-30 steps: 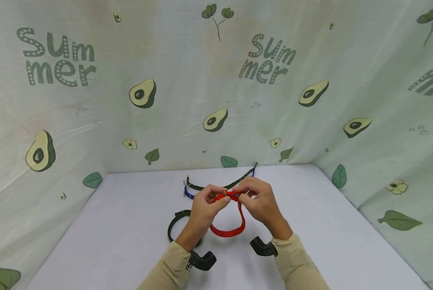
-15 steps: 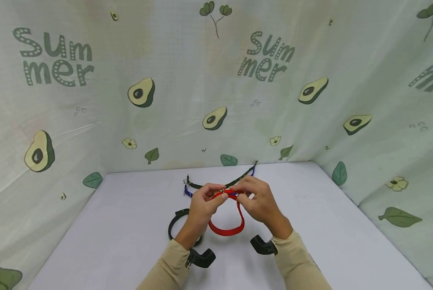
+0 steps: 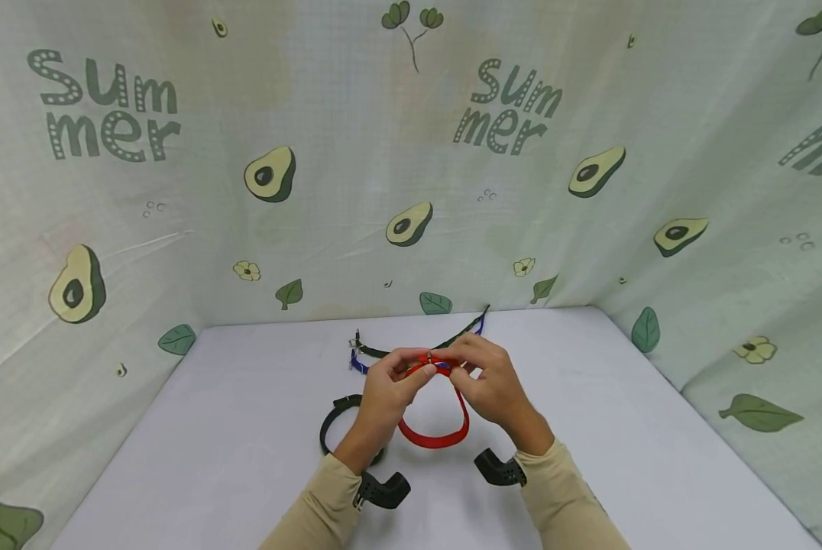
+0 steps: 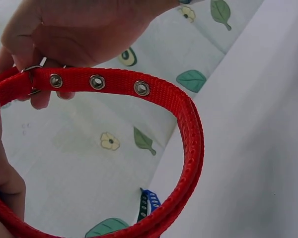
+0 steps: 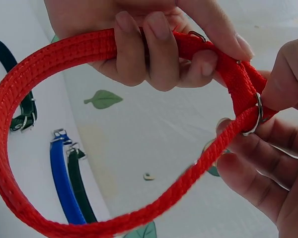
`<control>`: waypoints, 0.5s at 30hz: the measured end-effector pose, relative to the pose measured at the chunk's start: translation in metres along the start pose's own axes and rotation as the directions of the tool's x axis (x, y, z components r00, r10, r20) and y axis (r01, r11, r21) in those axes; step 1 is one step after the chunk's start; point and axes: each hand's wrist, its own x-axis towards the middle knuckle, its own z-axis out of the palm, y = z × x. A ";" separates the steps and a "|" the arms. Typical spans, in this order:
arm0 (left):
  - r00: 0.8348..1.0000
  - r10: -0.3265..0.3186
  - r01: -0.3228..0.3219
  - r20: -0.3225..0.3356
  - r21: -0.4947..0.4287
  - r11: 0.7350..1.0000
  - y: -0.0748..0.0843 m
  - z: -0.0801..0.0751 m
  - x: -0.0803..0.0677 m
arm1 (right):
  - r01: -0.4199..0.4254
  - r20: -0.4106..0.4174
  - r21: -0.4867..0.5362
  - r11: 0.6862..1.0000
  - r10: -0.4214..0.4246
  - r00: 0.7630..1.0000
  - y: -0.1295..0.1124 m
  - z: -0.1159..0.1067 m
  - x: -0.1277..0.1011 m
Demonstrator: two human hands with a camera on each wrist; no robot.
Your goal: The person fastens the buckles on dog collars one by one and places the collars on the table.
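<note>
A red collar [image 3: 435, 441] with metal eyelets hangs as a loop from both hands, above the table. My left hand [image 3: 392, 384] pinches its upper part on the left. Close beside it, my right hand [image 3: 490, 378] grips the strap between thumb and curled fingers. Three eyelets line the red strap [image 4: 114, 82] in the left wrist view, beside a metal fitting [image 4: 32, 74]. The right wrist view shows the strap passing through a metal ring [image 5: 260, 114] among the fingers. Fingers partly cover the fastening, so its exact state is hidden.
A dark collar [image 3: 326, 428], closed into a ring, lies left of the hands, partly behind the left forearm. Behind the hands lie a dark green collar [image 3: 375, 352] and a blue collar [image 3: 358, 365]. A printed curtain [image 3: 342, 252] rises behind the white table [image 3: 246, 428].
Both hands keep their hold on the red collar with only slight finger shifts. Its hanging loop has moved a little to the right and looks wider.
</note>
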 end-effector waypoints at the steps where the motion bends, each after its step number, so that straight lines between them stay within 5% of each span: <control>1: 1.000 0.001 -0.001 -0.002 -0.005 1.000 0.000 0.000 0.000 | -0.006 0.003 -0.001 1.000 0.006 1.000 0.003 0.001 -0.001; 7: 1.000 -0.006 0.006 -0.020 -0.023 1.000 0.001 0.003 0.000 | -0.043 0.034 0.017 0.999 0.042 0.999 0.007 0.001 -0.002; 15: 0.999 0.045 -0.046 0.021 0.053 0.998 0.002 0.005 -0.002 | -0.209 0.146 0.048 0.977 0.201 0.969 0.003 0.007 -0.004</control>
